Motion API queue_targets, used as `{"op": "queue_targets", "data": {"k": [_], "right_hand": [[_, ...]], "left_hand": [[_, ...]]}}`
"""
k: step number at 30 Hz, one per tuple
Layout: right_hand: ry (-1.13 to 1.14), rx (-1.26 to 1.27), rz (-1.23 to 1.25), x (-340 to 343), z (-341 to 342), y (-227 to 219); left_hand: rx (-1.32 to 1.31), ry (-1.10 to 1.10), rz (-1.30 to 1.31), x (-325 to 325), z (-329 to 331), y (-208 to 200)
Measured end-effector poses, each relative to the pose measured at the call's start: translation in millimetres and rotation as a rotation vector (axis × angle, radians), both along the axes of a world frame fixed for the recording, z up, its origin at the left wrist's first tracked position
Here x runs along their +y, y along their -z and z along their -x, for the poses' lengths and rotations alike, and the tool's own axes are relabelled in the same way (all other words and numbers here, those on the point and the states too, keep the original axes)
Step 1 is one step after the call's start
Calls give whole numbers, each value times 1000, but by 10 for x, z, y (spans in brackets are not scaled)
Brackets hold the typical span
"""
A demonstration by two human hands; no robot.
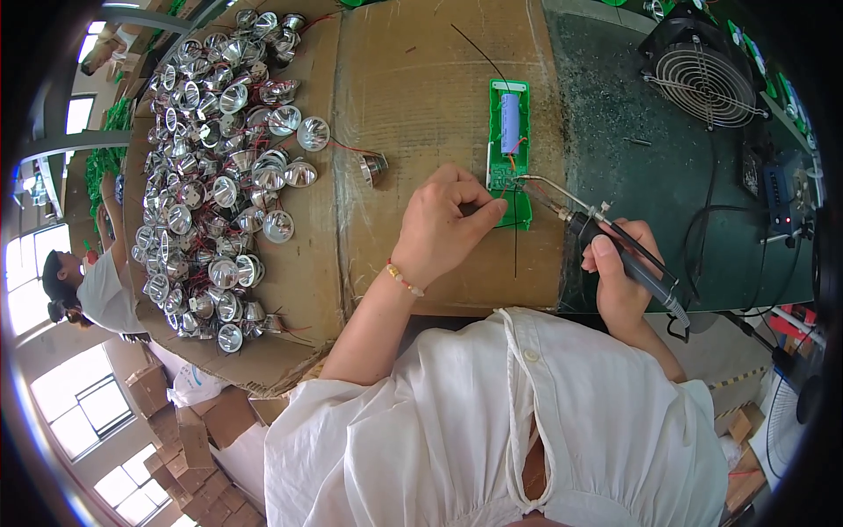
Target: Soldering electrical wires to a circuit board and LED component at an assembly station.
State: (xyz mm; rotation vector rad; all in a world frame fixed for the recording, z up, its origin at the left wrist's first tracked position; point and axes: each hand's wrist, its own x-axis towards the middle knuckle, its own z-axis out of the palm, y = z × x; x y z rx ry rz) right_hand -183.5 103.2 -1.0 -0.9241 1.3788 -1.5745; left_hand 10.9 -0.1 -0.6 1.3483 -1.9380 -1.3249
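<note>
A green plastic housing (524, 211) lies lengthwise on the cardboard, with a light purple battery cell (510, 123) in its upper part. Below the cell sits a small green circuit board (500, 178) with red and orange wires. My left hand (450, 215) is at the board's left side, thumb and fingers pinched together; whatever is between the fingertips is hidden. In my right hand (622, 272) is a soldering iron (619, 250), with a thin metal feed tube along it. Its tip reaches the board from the right. One black wire (515, 250) hangs down past the housing, another extends from its top.
Many silver reflector cups (224, 189) with red wires are heaped at left; one reflector cup (373, 169) lies apart. A fan with a wire guard (705, 85) stands at far right on the dark green mat (615, 167), near a blue device (778, 198). Another person (105, 290) is beyond the left edge.
</note>
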Motion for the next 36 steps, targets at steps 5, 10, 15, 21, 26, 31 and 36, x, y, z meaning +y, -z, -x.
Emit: {"op": "queue_targets", "data": {"k": [5, 10, 15, 21, 26, 31, 36], "right_hand": [[-62, 97, -16, 12, 12, 32], [1, 20, -10, 14, 4, 12], [39, -4, 32, 21, 58, -19], [11, -26, 41, 57, 63, -3], [28, -31, 37, 72, 71, 0], [47, -16, 46, 110, 124, 13], [13, -22, 33, 116, 125, 37]], "left_hand": [[-9, 2, -17, -11, 15, -10], [3, 2, -22, -17, 10, -9], [-18, -8, -13, -17, 7, 4], [-31, -20, 8, -6, 33, -22], [-73, -37, 19, 25, 50, -45], [16, -177, 426, 102, 34, -190], [-313, 136, 756, 231, 55, -168]]}}
